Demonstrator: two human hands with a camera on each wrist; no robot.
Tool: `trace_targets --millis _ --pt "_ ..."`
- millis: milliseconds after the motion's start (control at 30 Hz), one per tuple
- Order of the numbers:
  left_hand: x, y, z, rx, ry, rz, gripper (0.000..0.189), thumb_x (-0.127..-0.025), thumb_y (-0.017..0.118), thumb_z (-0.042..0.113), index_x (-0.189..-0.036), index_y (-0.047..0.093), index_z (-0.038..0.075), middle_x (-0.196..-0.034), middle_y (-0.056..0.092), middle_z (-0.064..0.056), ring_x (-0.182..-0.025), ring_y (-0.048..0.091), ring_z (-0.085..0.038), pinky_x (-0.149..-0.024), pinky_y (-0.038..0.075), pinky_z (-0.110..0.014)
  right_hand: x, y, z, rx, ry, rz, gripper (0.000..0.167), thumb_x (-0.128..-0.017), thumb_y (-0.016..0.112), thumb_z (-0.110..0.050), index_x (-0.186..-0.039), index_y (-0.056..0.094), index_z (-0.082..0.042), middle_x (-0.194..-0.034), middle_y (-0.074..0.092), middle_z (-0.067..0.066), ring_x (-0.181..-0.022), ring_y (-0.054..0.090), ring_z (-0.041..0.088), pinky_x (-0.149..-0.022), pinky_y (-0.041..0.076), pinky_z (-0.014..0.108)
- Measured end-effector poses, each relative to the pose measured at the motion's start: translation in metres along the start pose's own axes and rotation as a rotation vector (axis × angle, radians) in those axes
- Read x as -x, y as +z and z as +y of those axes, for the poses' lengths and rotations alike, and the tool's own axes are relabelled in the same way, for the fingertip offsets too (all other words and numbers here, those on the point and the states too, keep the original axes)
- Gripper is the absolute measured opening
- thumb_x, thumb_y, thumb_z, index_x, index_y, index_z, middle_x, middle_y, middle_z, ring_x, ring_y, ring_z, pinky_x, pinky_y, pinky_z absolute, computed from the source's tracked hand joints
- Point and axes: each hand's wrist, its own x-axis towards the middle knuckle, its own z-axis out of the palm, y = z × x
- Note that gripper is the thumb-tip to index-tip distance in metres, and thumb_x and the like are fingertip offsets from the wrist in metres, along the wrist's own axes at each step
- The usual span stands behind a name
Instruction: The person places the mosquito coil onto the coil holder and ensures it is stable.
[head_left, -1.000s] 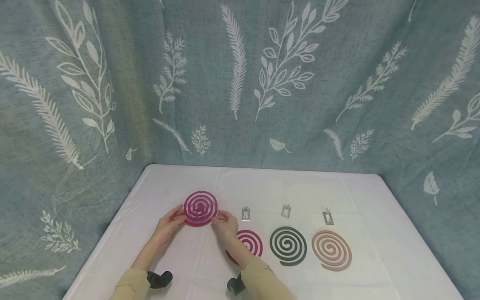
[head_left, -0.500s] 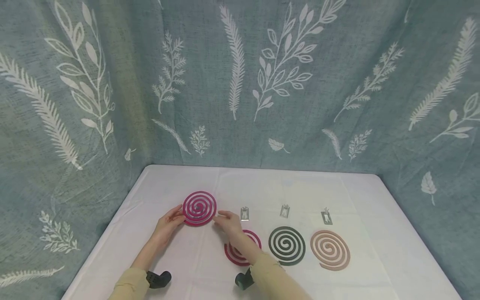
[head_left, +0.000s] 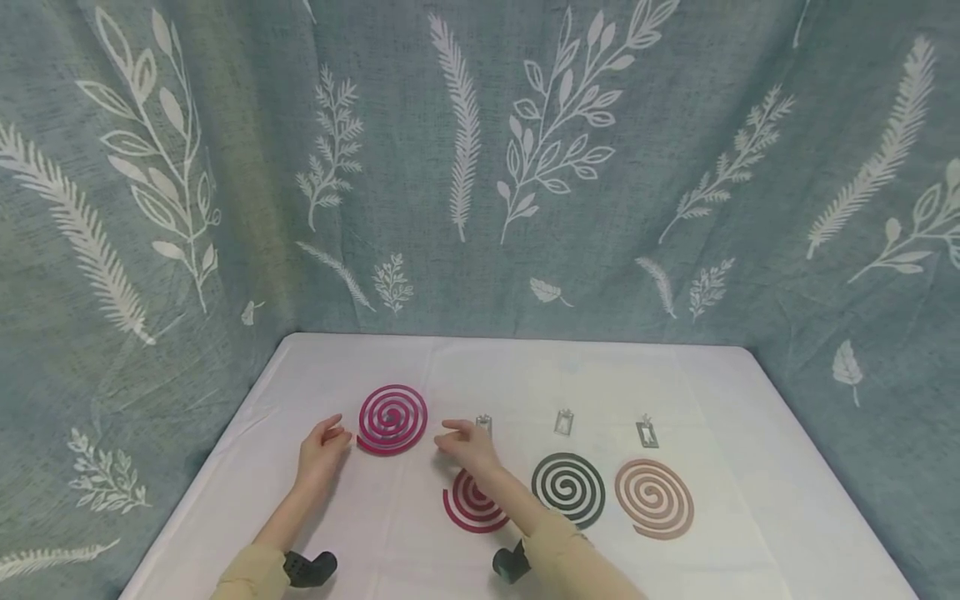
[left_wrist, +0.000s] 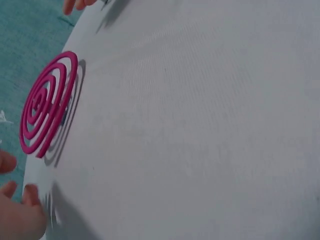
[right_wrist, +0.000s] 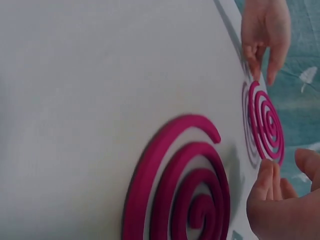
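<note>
A magenta mosquito coil [head_left: 393, 417] is raised off the white table; in the left wrist view its shadow falls below it, with a small dark support [left_wrist: 64, 117] behind. My left hand [head_left: 322, 447] is just left of the coil, fingers loosely bent and holding nothing. To the coil's right, my right hand [head_left: 468, 447] is apart from it, thumb and fingers spread. Beneath the right wrist lies a second magenta coil [right_wrist: 145, 185], partly hidden by the arm in the head view. The right hand overlaps a small metal coil stand [head_left: 484, 422].
A dark green coil [head_left: 567, 489] and a tan coil [head_left: 654, 498] lie to the right on the white table [head_left: 375, 533]. Behind them are two more metal stands [head_left: 564, 422]. A patterned blue-green curtain [head_left: 450, 292] surrounds the table's back and sides.
Both hands have let go of the magenta coil and drawn away, the left hand leftward and the right hand rightward. The coil stays raised by itself. The head view has shifted slightly.
</note>
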Motion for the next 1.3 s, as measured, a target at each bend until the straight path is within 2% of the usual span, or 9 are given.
trace_targets --millis 100,200,267,333,433,633,867,1033,1300 --pt "0.001 0.003 0.007 0.018 0.046 0.149 0.042 -0.093 0.047 0.004 -0.133 0.044 -0.009 -0.116 0.051 -0.027 -0.074 0.04 0.014 -0.066 0.037 -0.001 -0.001 -0.006 -0.001 0.024 -0.03 -0.017 0.045 -0.085 0.066 -0.017 -0.126 0.056 -0.001 -0.1 0.068 0.013 -0.087 0.066 0.021 -0.081 0.054 0.034" --pt "-0.001 0.008 0.016 0.069 0.105 0.262 0.038 -0.092 0.047 0.004 -0.129 0.05 -0.008 -0.11 0.054 -0.023 -0.074 0.041 0.013 -0.066 0.037 -0.001 0.0 -0.011 -0.004 0.065 -0.058 -0.027 0.045 -0.085 0.066 -0.019 -0.126 0.057 -0.002 -0.099 0.067 0.012 -0.086 0.064 0.016 -0.078 0.053 0.031" --pt "-0.002 0.011 0.024 0.104 0.14 0.293 0.037 -0.093 0.047 0.004 -0.128 0.052 -0.007 -0.109 0.055 -0.021 -0.077 0.042 0.011 -0.068 0.037 -0.001 0.001 -0.015 -0.008 0.08 -0.077 -0.036 0.045 -0.086 0.066 -0.02 -0.125 0.057 -0.002 -0.1 0.067 0.012 -0.086 0.063 0.016 -0.078 0.053 0.031" --pt "-0.001 0.015 0.032 0.125 0.16 0.292 0.036 -0.093 0.047 0.005 -0.128 0.052 -0.005 -0.109 0.055 -0.019 -0.08 0.043 0.008 -0.07 0.036 -0.001 0.003 -0.018 -0.011 0.089 -0.089 -0.045 0.045 -0.085 0.066 -0.02 -0.125 0.057 -0.002 -0.1 0.067 0.013 -0.087 0.063 0.016 -0.079 0.053 0.031" --pt "0.002 0.022 0.042 0.124 0.182 0.246 0.036 -0.095 0.046 0.007 -0.129 0.051 -0.004 -0.112 0.054 -0.019 -0.087 0.045 0.003 -0.073 0.036 0.0 0.006 -0.025 -0.012 0.099 -0.1 -0.057 0.044 -0.086 0.065 -0.02 -0.125 0.057 -0.002 -0.102 0.067 0.014 -0.089 0.063 0.017 -0.079 0.053 0.031" --pt "0.013 0.034 0.053 0.12 0.232 0.085 0.036 -0.097 0.047 0.007 -0.132 0.049 0.0 -0.123 0.052 -0.021 -0.096 0.045 0.003 -0.082 0.035 -0.001 0.012 -0.04 -0.007 0.18 -0.155 -0.064 0.042 -0.087 0.065 -0.018 -0.125 0.058 -0.002 -0.101 0.066 0.014 -0.089 0.063 0.018 -0.075 0.052 0.027" --pt "0.023 0.047 0.06 0.087 0.34 -0.083 0.035 -0.094 0.051 0.002 -0.129 0.051 -0.001 -0.121 0.052 -0.02 -0.101 0.045 -0.001 -0.085 0.037 -0.004 0.017 -0.06 0.0 0.277 -0.21 -0.083 0.042 -0.087 0.065 -0.018 -0.125 0.058 -0.001 -0.102 0.067 0.014 -0.096 0.064 0.025 -0.084 0.053 0.037" --pt "0.027 0.055 0.065 0.03 0.406 -0.166 0.033 -0.091 0.055 0.0 -0.124 0.056 -0.001 -0.118 0.056 -0.021 -0.1 0.05 -0.004 -0.087 0.041 -0.011 0.022 -0.073 0.001 0.335 -0.204 -0.093 0.044 -0.087 0.065 -0.021 -0.126 0.057 -0.003 -0.102 0.067 0.012 -0.097 0.065 0.025 -0.084 0.054 0.037" --pt "0.029 0.063 0.067 -0.096 0.473 -0.277 0.032 -0.089 0.061 0.002 -0.12 0.06 0.003 -0.111 0.063 -0.013 -0.101 0.056 -0.022 -0.086 0.047 -0.02 0.033 -0.092 -0.002 0.382 -0.188 -0.094 0.043 -0.087 0.065 -0.022 -0.125 0.057 -0.002 -0.099 0.069 0.009 -0.098 0.066 0.026 -0.082 0.055 0.037"
